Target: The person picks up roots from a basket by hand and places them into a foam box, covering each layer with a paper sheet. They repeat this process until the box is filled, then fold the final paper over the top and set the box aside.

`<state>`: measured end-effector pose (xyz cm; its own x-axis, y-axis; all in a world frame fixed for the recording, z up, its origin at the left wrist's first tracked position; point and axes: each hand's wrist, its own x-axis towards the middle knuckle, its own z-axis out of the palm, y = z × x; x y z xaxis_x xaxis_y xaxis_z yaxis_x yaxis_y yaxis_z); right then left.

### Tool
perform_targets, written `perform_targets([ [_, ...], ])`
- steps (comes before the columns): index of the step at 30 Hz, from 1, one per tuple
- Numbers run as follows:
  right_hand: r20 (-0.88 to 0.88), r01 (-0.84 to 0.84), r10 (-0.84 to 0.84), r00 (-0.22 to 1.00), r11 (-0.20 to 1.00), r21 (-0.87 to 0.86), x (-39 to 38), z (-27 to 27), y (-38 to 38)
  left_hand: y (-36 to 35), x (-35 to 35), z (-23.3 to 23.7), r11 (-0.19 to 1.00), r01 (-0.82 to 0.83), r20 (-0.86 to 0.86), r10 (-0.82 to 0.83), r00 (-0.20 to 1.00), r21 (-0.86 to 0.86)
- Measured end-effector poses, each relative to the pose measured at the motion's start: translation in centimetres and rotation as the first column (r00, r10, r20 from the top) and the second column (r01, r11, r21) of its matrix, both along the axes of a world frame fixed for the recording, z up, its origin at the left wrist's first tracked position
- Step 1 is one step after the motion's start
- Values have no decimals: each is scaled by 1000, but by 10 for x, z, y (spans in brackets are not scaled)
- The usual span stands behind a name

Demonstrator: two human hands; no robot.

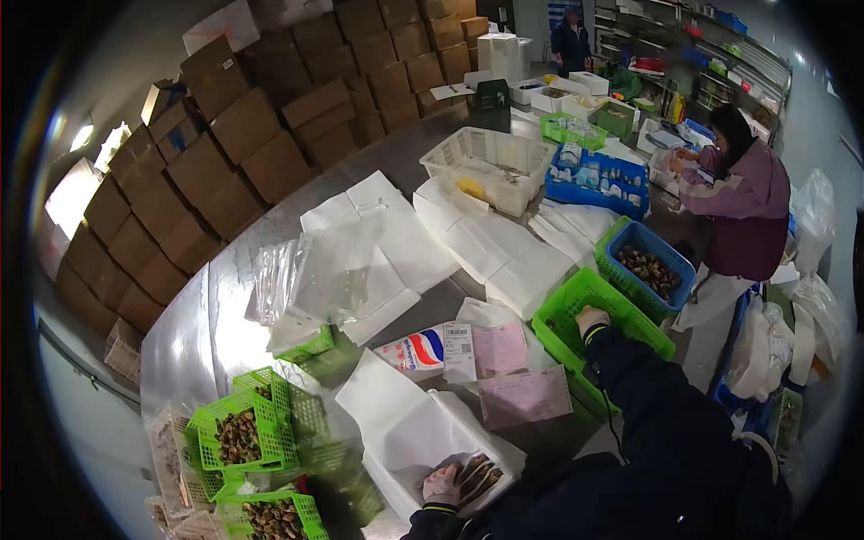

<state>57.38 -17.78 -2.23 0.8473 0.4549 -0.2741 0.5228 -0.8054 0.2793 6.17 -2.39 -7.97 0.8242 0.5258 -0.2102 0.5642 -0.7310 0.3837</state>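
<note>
My left hand (441, 486) rests inside a white foam box (400, 441) at the bottom. Its fingers lie stretched beside several long, brown-and-pale striped pieces (479, 479) whose kind I cannot make out. Further right, my right hand (591, 318) reaches into a bright green plastic basket (652, 337). Its fingers are curled, and whatever they hold is hidden. Pink printed slips (525, 396) and a white packet with a red-and-blue logo (423, 349) lie between the two hands.
Green baskets of brown shellfish-like pieces (238, 436) stand at left. A blue basket (688, 270) holds similar pieces. White sheets (382, 238) and a cream crate (486, 171) cover the table's middle. A co-worker (747, 198) works at right; cardboard boxes (243, 135) line the wall.
</note>
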Motion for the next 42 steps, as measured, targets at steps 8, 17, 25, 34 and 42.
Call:
perform_targets([
  [8, 27, 205, -222, 975, 935, 288, -19, 37, -6, -3, -1, 5, 1000, -2, -11, 2, 1000, -6],
  [17, -446, 202, 404, 798, 519, 831, -153, 106, 45, -1, 17, 29, 999, -2, -99, -4, 995, -53],
  [25, -237, -658, 860, 452, 501, 563, -294, 58, 101, -3, 7, 18, 997, -43, -9, 43, 999, -70],
  [34, -66, -924, 946, 317, 324, 204, -323, 16, 103, -5, 7, 28, 991, -50, -78, 40, 996, -125],
  [42, -133, -947, 938, 320, 315, -58, -332, 7, 117, -3, 6, 26, 988, -58, -49, 51, 997, -142],
])
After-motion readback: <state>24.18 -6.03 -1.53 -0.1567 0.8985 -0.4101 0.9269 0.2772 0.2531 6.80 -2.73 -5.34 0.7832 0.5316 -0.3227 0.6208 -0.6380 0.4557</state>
